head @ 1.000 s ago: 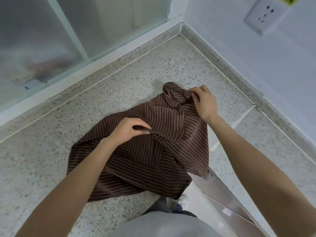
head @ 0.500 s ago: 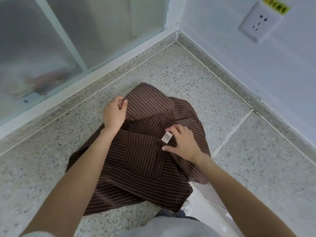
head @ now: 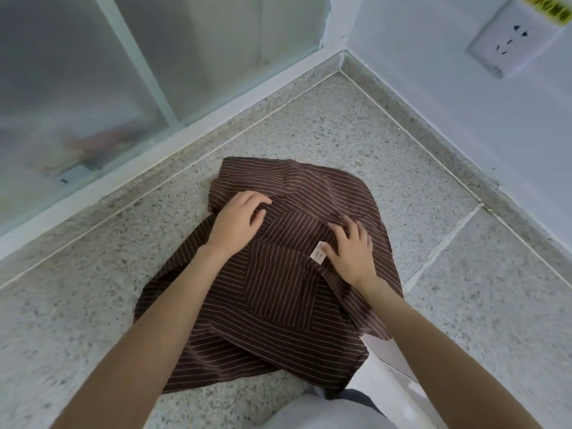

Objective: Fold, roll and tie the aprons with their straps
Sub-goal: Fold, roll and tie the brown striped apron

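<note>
A brown apron with thin pale stripes [head: 278, 292] lies loosely folded on the speckled stone counter, its near edge hanging over the counter's front. A small beige label [head: 319, 254] shows near its middle. My left hand [head: 238, 221] rests flat on the upper left part of the cloth, fingers spread. My right hand [head: 351, 249] presses on the cloth just right of the label, fingers apart. No strap is visible.
The counter [head: 340, 125] ends in a corner: a frosted sliding window with a white frame [head: 192, 119] at the back left, a pale wall with a white socket [head: 513, 41] at the right. A counter seam [head: 445, 243] runs right of the apron.
My left hand slid from the cloth's upper left edge onto its top. My right hand moved a little right past the label. The top fold now lies flatter and wider.
</note>
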